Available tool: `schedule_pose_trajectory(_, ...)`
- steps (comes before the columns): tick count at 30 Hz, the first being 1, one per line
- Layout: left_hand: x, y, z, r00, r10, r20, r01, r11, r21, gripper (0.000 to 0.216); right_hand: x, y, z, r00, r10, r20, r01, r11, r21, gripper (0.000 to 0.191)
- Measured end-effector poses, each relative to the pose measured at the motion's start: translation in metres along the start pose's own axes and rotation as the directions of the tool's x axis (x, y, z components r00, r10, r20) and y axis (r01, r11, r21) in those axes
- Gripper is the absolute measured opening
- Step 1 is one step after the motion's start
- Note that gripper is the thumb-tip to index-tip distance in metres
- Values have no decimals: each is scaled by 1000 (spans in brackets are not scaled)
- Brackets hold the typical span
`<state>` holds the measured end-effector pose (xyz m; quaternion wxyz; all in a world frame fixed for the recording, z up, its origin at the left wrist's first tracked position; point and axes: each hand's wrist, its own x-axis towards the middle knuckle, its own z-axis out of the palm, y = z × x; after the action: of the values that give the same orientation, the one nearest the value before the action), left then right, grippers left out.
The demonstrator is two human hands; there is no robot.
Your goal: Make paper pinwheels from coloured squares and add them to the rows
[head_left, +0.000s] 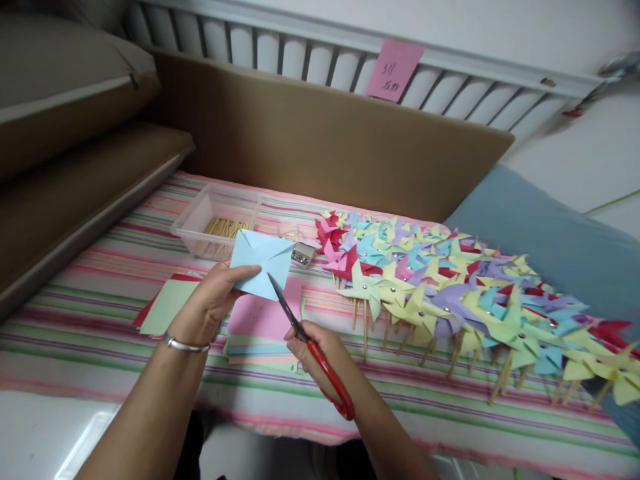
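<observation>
My left hand (213,300) pinches a light blue paper square (264,263) by its lower left side and holds it up over the striped cloth. A silver bracelet sits on that wrist. My right hand (320,350) is wrapped round the red handles of a pair of scissors (313,350). The blades point up and left, and their tips touch the blue square's lower edge. Below the hands lies a stack of coloured paper squares (263,320) with a pink sheet on top.
A striped cloth (100,293) covers the table. A clear plastic box of wooden sticks (215,227) stands at the back, a small dish of pins (301,254) beside it. Many paper pinwheels (450,287) lie spread to the right. A brown board (325,140) stands behind.
</observation>
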<state>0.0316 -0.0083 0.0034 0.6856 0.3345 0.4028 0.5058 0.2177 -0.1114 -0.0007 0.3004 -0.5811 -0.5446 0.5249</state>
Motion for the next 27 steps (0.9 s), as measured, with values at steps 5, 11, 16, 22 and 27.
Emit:
schedule_pose_trajectory(5, -1, 2, 1, 1000, -16, -6, 16, 1000, 9, 35, 0, -2, 0, 999, 39, 7, -39, 999, 6, 18)
schedule_pose_trajectory(11, 0, 1, 1, 999, 0, -46, 0, 1000, -12, 31, 2, 0, 1, 999, 44, -2, -44, 999, -24, 18)
schedule_pose_trajectory(16, 1, 6, 0, 992, 13, -122, -17, 1000, -27, 25, 0, 1, -6, 1000, -2, 23, 5, 992, -128, 18)
schedule_pose_trajectory(22, -1, 9, -8, 995, 3, -97, 2, 999, 52, 32, -1, 7, -31, 962, -157, -222, 104, 966, -235, 30)
schedule_pose_trajectory(27, -8, -4, 8, 969, -210, 129, 151, 919, 364, 17, 4, 14, -50, 876, -358, -323, 310, 931, -192, 48)
